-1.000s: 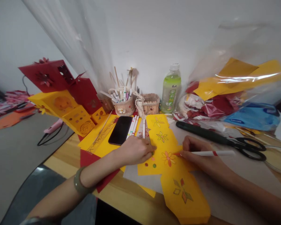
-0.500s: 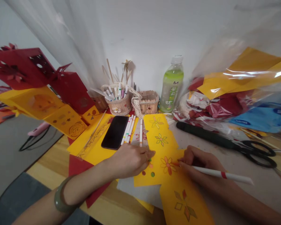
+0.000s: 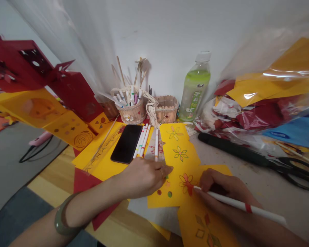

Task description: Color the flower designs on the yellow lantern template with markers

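Note:
My left hand (image 3: 144, 176) lies on the left edge of a cut yellow paper (image 3: 173, 199), its fingers bent and pressed together to hold the sheet down. Flower outlines and small coloured dots are drawn on the paper. My right hand (image 3: 221, 188) is closed around a white felt-tip marker (image 3: 262, 210) with a red band. Its tip touches the paper beside the lower petals of a partly coloured orange-red flower (image 3: 187, 183). Below, another flower drawing (image 3: 207, 230) is partly shaded by my right arm.
A black phone (image 3: 126, 143) and several white markers (image 3: 143, 142) lie left of the paper. Behind stand a marker basket (image 3: 131, 113), a second basket (image 3: 167, 113) and a green drink bottle (image 3: 195, 89). Scissors (image 3: 296, 171) lie right, below a plastic bag (image 3: 262, 103). Red and yellow paper boxes (image 3: 74, 96) stand left.
The marker tip has moved from the flower's right side to its lower petals, which now show more red-orange colour. My left hand stays on the paper. The camera view has shifted slightly.

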{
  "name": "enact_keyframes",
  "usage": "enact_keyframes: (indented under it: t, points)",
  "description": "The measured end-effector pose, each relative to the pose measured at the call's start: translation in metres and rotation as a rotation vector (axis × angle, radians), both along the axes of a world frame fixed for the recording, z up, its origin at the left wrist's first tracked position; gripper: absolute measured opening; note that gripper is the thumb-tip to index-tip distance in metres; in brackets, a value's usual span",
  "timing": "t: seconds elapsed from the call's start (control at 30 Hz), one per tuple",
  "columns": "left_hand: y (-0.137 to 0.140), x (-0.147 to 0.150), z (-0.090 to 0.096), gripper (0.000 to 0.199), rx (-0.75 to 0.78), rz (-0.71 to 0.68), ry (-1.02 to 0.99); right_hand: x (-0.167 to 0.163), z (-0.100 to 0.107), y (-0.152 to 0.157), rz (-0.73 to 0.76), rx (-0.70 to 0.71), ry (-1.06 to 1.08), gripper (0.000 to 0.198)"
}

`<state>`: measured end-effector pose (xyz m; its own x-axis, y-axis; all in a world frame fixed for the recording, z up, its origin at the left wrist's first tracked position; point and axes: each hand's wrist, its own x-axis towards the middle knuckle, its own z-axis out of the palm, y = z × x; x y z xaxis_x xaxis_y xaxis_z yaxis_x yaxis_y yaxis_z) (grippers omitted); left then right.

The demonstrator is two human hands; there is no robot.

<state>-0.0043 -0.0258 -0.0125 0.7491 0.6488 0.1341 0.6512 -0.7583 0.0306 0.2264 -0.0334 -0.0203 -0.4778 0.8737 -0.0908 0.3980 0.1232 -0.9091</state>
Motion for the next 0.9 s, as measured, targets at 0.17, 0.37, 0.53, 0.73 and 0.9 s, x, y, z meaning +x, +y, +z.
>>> enact_keyframes:
  t: [0.17, 0.37, 0.53, 0.73, 0.9]
  points:
    - [-0.0002, -0.0002, 0.0003, 0.03, -0.011, -0.001, 0.011, 0.0006, 0.0033, -0.0012, 0.065, -0.058, -0.022, 0.027]
    - [0.0, -0.0003, -0.0007, 0.03, -0.026, 0.004, -0.004, 0.0011, 0.0006, 0.0009, 0.072, -0.01, -0.038, 0.025]
    - [-0.0004, -0.0003, -0.0005, 0.031, -0.019, 0.008, 0.002, 0.002, -0.0014, 0.0016, 0.074, -0.022, -0.035, 0.024]
    - [-0.0006, 0.0001, 0.0, 0.031, -0.003, 0.006, 0.001, 0.0002, 0.0004, 0.0023, 0.092, -0.081, 0.005, 0.025]
    - [-0.0001, 0.0002, 0.0002, 0.031, -0.008, 0.002, -0.004, 0.0017, -0.001, 0.0026, 0.098, -0.054, -0.008, 0.025]
